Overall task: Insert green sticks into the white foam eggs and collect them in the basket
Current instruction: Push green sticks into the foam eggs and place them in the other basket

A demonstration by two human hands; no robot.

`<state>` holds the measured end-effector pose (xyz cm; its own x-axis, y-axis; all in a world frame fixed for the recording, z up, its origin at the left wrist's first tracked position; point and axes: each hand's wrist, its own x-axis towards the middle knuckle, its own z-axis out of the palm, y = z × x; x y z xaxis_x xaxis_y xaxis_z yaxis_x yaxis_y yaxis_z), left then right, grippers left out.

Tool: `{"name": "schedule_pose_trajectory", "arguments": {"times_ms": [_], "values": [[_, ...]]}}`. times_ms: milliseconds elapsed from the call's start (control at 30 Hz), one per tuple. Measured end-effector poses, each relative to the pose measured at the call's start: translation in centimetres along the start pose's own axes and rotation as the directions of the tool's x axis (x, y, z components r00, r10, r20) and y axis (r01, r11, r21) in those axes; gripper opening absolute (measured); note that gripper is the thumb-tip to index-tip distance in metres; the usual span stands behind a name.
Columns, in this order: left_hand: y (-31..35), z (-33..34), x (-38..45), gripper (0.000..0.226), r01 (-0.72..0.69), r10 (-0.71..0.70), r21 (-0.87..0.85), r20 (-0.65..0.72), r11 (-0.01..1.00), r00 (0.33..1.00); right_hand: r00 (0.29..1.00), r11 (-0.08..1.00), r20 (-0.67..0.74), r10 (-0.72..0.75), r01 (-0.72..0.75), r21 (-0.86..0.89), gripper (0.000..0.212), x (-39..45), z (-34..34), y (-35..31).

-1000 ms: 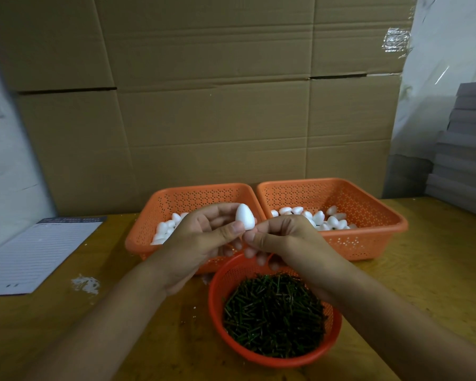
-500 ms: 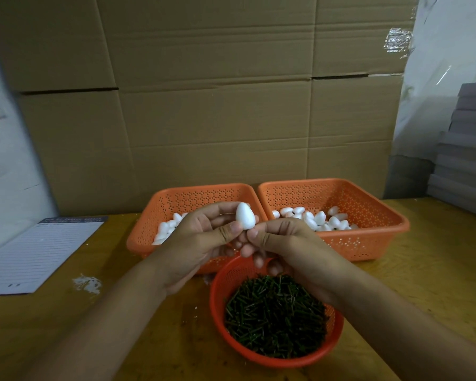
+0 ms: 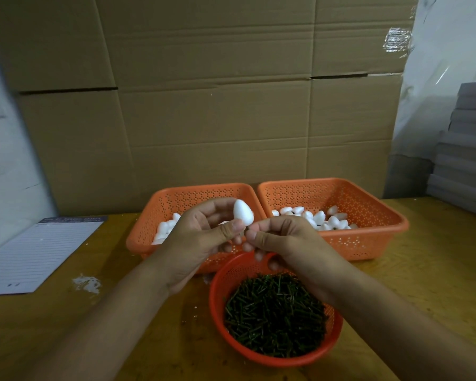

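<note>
**Egg and stick meet above the baskets**

The left hand (image 3: 201, 237) pinches a smooth white foam egg (image 3: 243, 212), narrow end up. The right hand (image 3: 283, 240) pinches a thin green stick (image 3: 247, 229) at its base. Notepad (image 3: 36, 254) writing unreadable.

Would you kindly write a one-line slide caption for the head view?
Left hand holds a white foam egg while the right hand pushes a green stick into its base.

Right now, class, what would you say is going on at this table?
A person's left hand holds a white foam egg, while the right hand pinches a green stick at its base. A round basket of sticks sits below; two orange baskets behind hold more eggs.
</note>
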<state>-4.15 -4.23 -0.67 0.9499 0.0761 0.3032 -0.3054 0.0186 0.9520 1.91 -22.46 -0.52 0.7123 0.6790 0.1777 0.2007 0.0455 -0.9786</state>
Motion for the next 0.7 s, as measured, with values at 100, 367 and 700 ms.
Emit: {"name": "schedule_pose_trajectory", "arguments": {"times_ms": [100, 367, 700], "values": [[-0.1, -0.1, 0.0, 0.040, -0.001, 0.001, 0.009, 0.003, 1.000, 1.000, 1.000, 1.000, 0.006, -0.009, 0.009, 0.003, 0.017, 0.0, 0.1, 0.0], [0.6, -0.4, 0.2, 0.043, -0.029, 0.034, 0.077, -0.067, 0.997, 0.997, 0.991, 0.999, -0.131, -0.036, 0.032, -0.032, 0.014, 0.2, -0.8, -0.6], [1.1, -5.3, 1.6, 0.020, 0.047, 0.190, 0.573, -0.346, 0.818, 0.919, 0.738, 0.667, -0.588, -0.330, -0.259, -0.699, 0.035, 1.4, -10.1, 0.0]]}}
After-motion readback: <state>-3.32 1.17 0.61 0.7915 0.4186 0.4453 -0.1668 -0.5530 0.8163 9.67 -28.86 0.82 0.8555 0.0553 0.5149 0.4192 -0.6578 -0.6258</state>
